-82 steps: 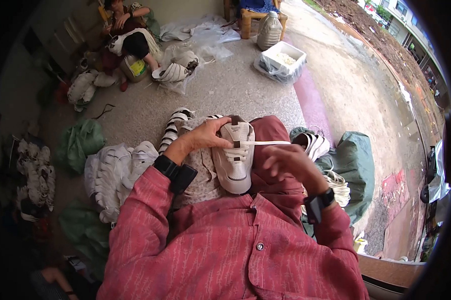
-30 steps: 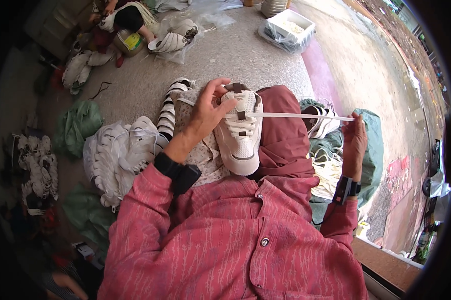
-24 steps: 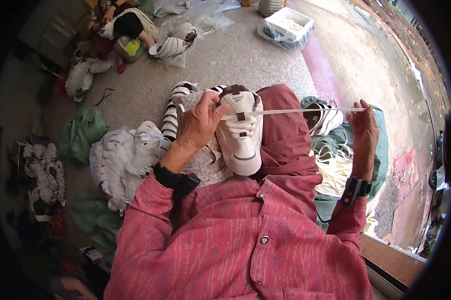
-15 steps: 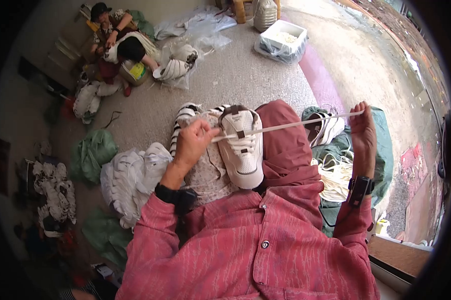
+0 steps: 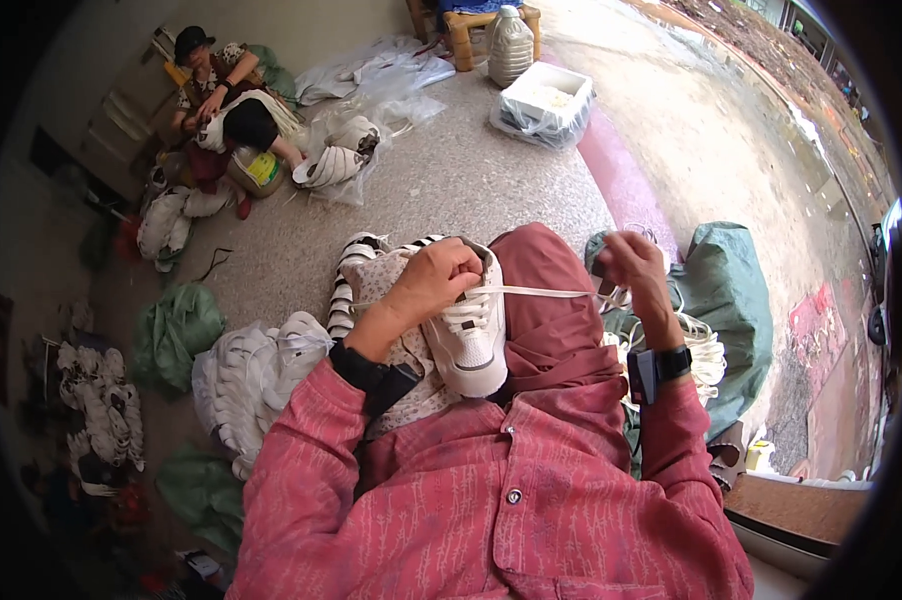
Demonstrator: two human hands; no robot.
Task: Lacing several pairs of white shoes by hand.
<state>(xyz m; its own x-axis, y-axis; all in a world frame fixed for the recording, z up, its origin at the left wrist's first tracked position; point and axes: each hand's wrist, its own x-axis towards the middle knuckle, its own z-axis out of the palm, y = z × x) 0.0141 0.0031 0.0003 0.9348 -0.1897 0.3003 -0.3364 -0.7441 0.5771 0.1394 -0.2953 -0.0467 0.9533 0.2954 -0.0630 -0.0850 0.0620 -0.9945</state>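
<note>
A white sneaker (image 5: 468,345) with a dark collar lining lies on my lap, toe toward me. My left hand (image 5: 433,285) is over its upper part, fingers curled and pinched at the lacing, closed on the shoelace as far as shows. From there the white shoelace (image 5: 546,292) runs right across my knee toward my right hand (image 5: 636,275). That hand is raised beside the knee, and motion smears its fingers, so its grip on the lace is unclear. Under the sneaker lies a patterned cloth (image 5: 396,345), with a striped black-and-white shoe (image 5: 341,300) beyond its left edge.
Bundled white laces (image 5: 701,355) lie on a green sack (image 5: 736,300) at my right. White shoes (image 5: 261,385) and a green bag (image 5: 179,335) are at my left. Farther off are a white box (image 5: 546,100), a plastic jug (image 5: 511,45) and a seated person (image 5: 221,100) handling a shoe.
My left hand has moved right onto the sneaker's lacing. My right hand has come inward to the left, and the lace between the hands shows a shorter stretch.
</note>
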